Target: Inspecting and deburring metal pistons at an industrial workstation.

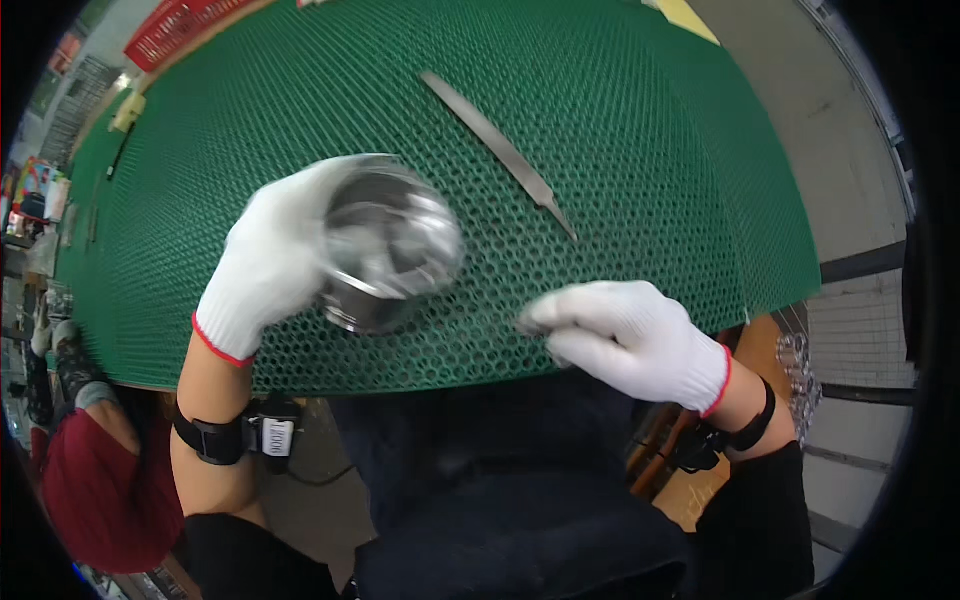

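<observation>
Metal cup [405, 240]: located left of centre in the frame, raised before the green perforated surface of the counter [640, 180]. The cup is cylindrical and polished, with its open mouth facing the camera; motion blur softens its rim.

Left hand [272, 245]: gloved in white with a red cuff edge, grasping the cup from its left side.

Right hand [635, 340]: gloved likewise, right of centre at the near edge of the counter. Its fingers are curled and the tips blurred; whether they pinch a small item cannot be told.

Flat file [495, 145]: lies diagonally on the counter at upper centre, tang toward the lower right, apart from both hands.

Red tray [185, 30]: upper left of the frame, at the counter's far edge.
</observation>
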{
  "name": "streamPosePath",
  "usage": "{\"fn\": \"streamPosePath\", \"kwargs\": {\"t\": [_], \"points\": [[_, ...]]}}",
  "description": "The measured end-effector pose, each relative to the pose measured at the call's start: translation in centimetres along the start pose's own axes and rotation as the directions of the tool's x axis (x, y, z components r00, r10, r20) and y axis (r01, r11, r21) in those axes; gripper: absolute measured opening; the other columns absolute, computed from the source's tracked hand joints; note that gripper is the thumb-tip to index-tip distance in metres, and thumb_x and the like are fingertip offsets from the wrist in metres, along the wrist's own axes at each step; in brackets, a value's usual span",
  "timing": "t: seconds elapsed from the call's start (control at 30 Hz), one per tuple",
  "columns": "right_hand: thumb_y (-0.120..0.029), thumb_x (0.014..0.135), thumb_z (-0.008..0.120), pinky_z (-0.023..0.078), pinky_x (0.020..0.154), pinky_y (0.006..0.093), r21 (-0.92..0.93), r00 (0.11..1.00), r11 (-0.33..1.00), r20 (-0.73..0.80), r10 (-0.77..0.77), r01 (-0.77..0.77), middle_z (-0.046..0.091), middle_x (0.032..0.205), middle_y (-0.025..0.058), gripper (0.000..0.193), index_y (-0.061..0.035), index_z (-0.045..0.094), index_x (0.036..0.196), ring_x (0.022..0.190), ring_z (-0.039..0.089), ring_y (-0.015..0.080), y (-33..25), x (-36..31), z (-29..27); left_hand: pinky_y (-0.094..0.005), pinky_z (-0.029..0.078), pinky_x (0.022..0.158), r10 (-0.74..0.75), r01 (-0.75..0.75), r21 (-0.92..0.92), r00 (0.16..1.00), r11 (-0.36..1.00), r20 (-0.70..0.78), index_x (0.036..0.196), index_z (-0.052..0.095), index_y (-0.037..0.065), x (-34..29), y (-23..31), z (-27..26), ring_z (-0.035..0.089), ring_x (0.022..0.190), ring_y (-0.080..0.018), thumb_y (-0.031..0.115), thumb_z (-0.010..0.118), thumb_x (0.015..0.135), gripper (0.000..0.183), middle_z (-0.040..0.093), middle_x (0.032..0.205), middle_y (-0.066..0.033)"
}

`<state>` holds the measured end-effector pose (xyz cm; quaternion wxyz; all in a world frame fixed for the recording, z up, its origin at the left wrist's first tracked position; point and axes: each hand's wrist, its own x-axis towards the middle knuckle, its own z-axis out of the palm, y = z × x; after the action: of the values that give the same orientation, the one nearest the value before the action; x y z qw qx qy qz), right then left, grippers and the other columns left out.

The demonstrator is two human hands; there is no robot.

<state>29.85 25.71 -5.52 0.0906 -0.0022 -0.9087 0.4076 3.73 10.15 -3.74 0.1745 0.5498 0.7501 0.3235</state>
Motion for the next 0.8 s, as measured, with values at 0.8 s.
{"fn": "streamPosePath", "kwargs": {"t": [0.8], "points": [[-0.024, 0.088, 0.052, 0.052, 0.09, 0.0464, -0.303, 0.984, 0.953, -0.173, -0.043, -0.012, 0.059, 0.114, 0.0193, 0.032, -0.0088, 0.064, 0.113, 0.1, 0.064, 0.0384, 3.3, 14.2, 6.6, -0.0535, 0.028, 0.112, 0.142, 0.015, 0.566, 0.962, 0.824, -0.231, 0.146, 0.039, 0.004, -2.5, -7.4, 3.1, 0.041, 0.132, -0.0434, 0.043, 0.061, 0.09, 0.072, 0.042, 0.145, -0.0269]]}}
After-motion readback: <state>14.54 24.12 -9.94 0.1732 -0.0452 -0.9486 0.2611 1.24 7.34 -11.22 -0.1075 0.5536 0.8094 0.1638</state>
